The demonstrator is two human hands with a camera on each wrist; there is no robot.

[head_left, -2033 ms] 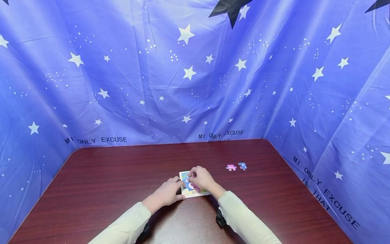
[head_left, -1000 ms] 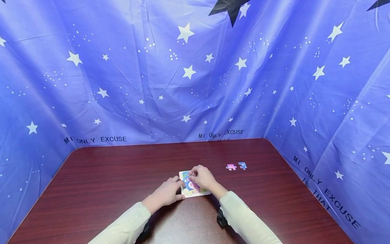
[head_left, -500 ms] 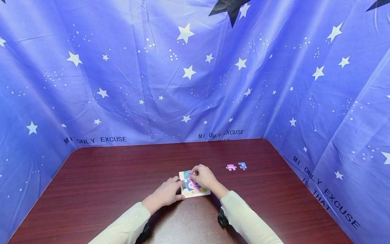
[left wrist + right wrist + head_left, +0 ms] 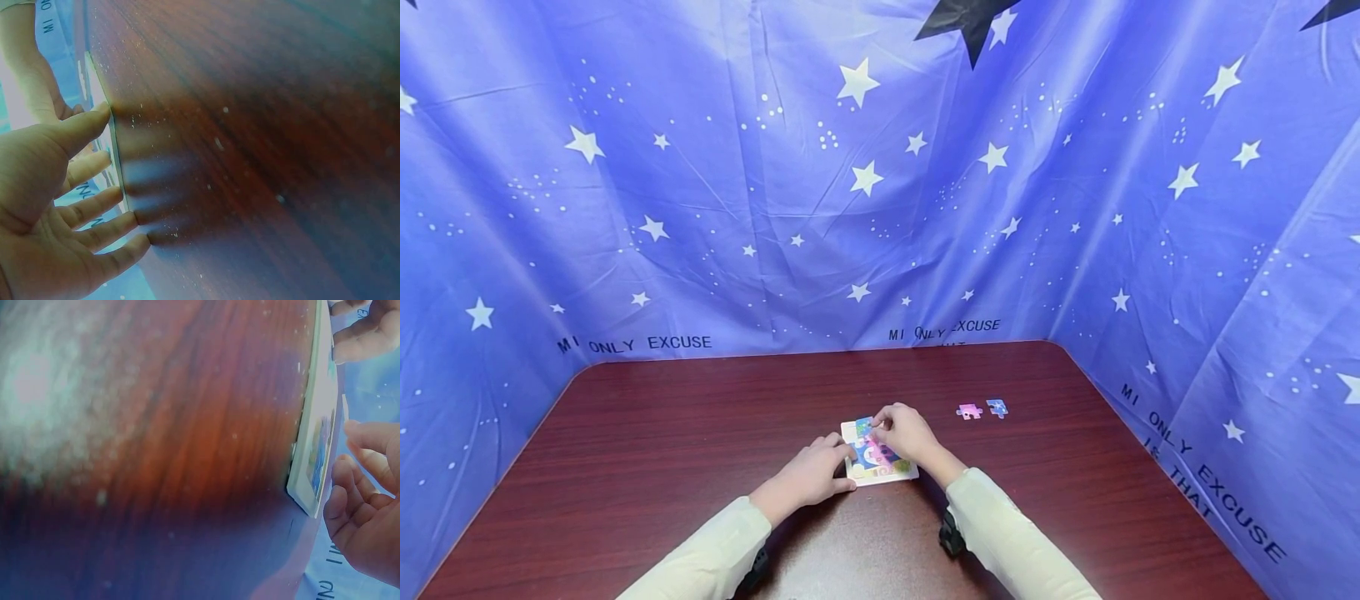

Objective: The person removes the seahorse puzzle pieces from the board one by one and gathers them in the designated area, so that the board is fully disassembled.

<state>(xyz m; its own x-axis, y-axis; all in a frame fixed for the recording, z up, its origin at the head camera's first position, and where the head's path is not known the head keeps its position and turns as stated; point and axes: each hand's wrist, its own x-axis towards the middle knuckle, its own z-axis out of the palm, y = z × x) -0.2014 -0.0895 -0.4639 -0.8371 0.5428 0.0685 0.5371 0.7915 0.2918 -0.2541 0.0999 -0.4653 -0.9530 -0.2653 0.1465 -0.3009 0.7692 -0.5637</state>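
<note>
A small jigsaw puzzle board (image 4: 886,479) with a white rim and a pink, blue and green picture lies on the table. My left hand (image 4: 808,473) rests at its left edge, fingers fairly straight. In the left wrist view its thumb (image 4: 94,120) touches the board's edge. My right hand (image 4: 906,432) is over the upper right of the board, thumb and forefinger pinching a blue-green puzzle piece (image 4: 864,427) near the top edge. White shows at the board's upper left corner. The right wrist view has the board's corner (image 4: 303,487) beside the right hand's curled fingers.
A pink puzzle piece (image 4: 969,412) and a blue puzzle piece (image 4: 997,407) lie side by side on the dark red wooden table (image 4: 700,417), right of the board. A blue star-printed curtain (image 4: 805,183) hangs around the table's back and sides.
My right hand has shifted slightly right and away from me, and the blue-green piece has moved right with it, baring white at the upper left corner. The left hand stays in place.
</note>
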